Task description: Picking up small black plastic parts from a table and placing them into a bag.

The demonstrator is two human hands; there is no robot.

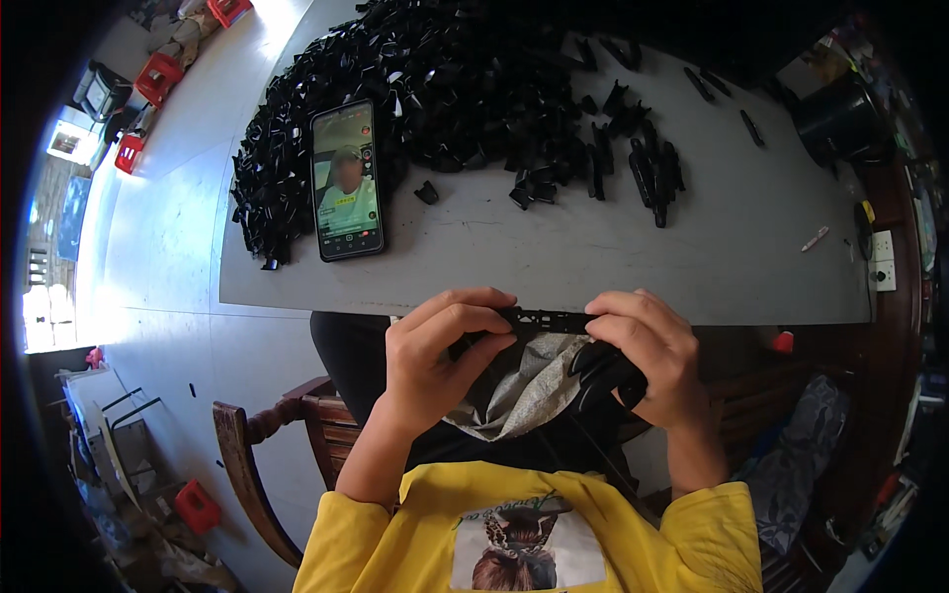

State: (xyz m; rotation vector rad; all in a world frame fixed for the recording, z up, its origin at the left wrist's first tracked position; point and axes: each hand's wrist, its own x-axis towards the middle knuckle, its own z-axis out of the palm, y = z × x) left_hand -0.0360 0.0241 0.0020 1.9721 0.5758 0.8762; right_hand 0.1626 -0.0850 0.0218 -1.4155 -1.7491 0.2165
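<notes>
Between my two hands, at the table's near edge, is a narrow black plastic strip (550,321) with small cutouts along it. The thumb and fingers of my left hand (435,346) pinch its left end. At the other end, my right hand (654,346) grips it the same way. More long black plastic pieces (605,372) are tucked in the right palm, their exact shape partly hidden by the fingers. A light grey cloth (534,390) lies over my lap below the strip. Across the table, a large heap of small black plastic clips (445,89) is piled up.
A phone (346,183) showing a video leans against the heap on the grey table (474,272). Long black pieces (654,173) lie bunched to its right, with a few loose ones beyond. A black bucket (838,119) stands far right. A wooden chair (252,465) is at the left.
</notes>
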